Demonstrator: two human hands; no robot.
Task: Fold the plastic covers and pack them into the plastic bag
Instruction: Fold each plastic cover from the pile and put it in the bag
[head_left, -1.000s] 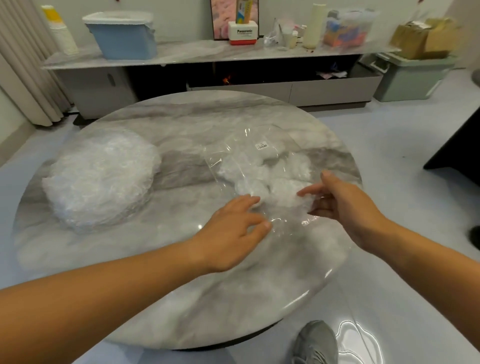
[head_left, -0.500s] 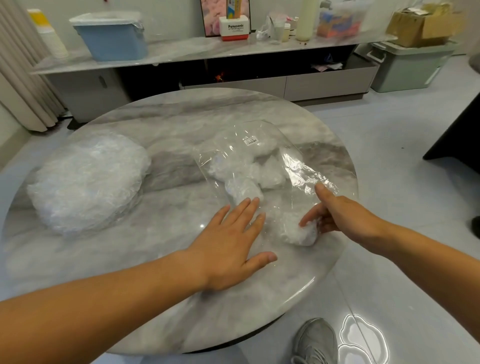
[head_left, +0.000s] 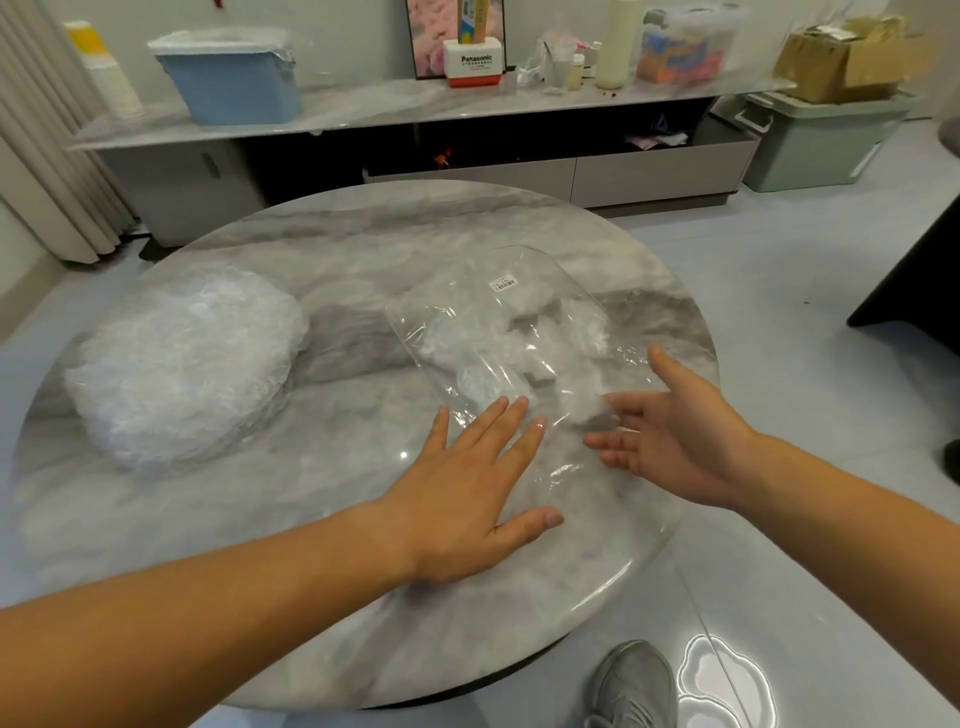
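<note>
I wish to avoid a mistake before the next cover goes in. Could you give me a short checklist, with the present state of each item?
1. The left hand lies flat on the near end of the plastic bag: ok.
2. The right hand holds nothing, fingers straight: ok.
3. The folded covers sit inside the bag: ok.
4. The pile of plastic covers lies on the marble table, apart from the bag: ok.
5. Bag mouth open enough: cannot tell.
</note>
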